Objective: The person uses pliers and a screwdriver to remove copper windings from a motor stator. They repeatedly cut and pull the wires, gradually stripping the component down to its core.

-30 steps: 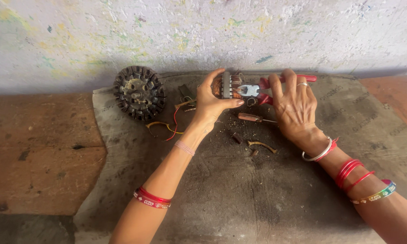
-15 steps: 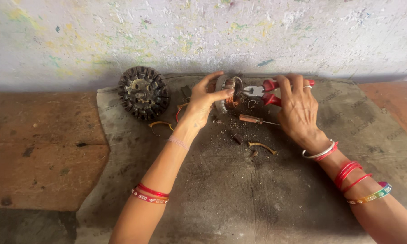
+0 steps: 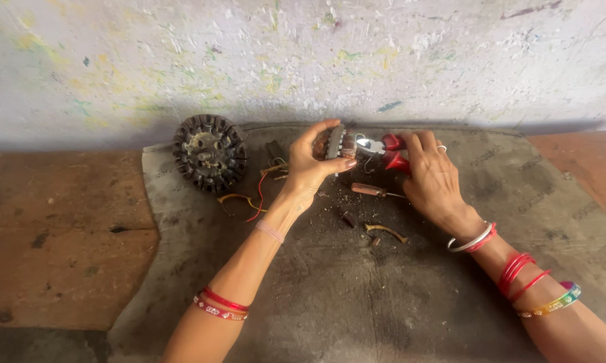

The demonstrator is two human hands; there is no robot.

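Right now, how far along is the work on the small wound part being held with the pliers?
Done, by the look of it: wire scraps and crumbs lie loose on the grey mat. In hand: the left hand holds the small wound part above the mat, and the right hand works red-handled pliers against it. Left: copper shows on the part; the round stator sits untouched beside it.

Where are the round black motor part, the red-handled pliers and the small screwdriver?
round black motor part (image 3: 210, 153): head view, its centre hub.
red-handled pliers (image 3: 395, 152): head view, red handles.
small screwdriver (image 3: 368, 191): head view, brown handle.
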